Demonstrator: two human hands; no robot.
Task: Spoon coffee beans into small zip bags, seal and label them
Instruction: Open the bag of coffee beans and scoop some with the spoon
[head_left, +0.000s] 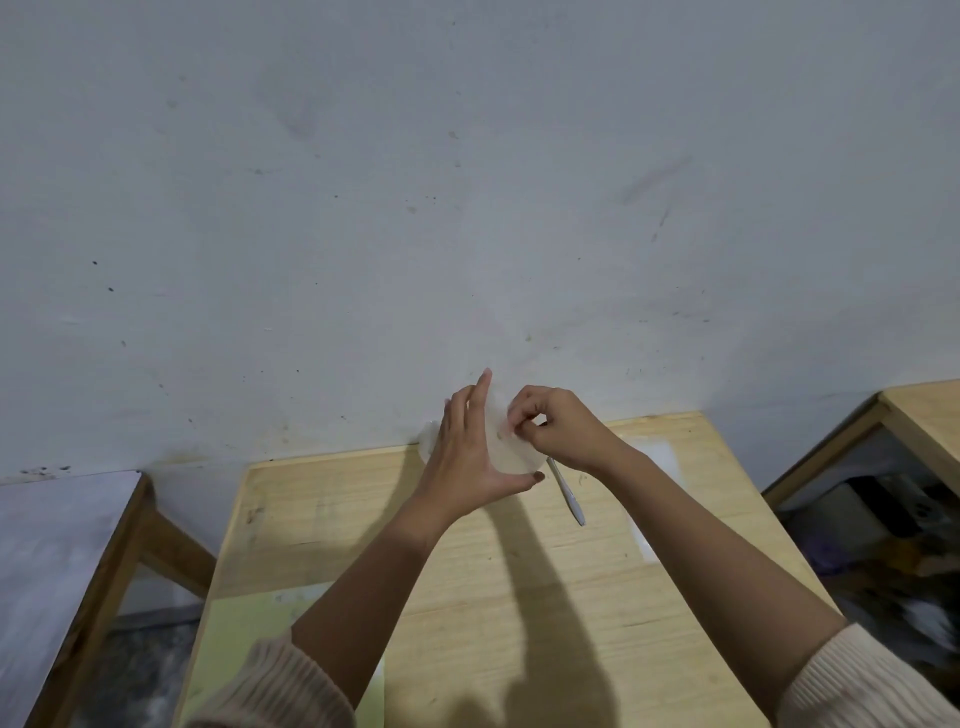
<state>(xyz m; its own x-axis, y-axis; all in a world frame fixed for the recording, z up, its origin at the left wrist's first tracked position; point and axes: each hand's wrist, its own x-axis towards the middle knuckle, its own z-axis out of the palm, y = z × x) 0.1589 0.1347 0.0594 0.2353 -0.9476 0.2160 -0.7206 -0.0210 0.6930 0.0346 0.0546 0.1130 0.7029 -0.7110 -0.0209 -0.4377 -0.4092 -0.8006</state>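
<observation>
A small clear zip bag (506, 441) is held up above the far part of the wooden table (493, 571). My left hand (467, 457) grips it from the left, thumb under its lower edge and fingers behind it. My right hand (556, 426) pinches the bag's upper right edge with curled fingers. What is inside the bag is too blurred to tell. A white pen (569, 496) lies on the table just below my right hand. No spoon or coffee beans show.
A pale green sheet (244, 639) lies at the table's near left. A whitish flat patch (660, 457) lies behind my right wrist. A second table (62, 571) stands to the left, a third (919, 421) to the right. The wall (467, 208) rises directly behind.
</observation>
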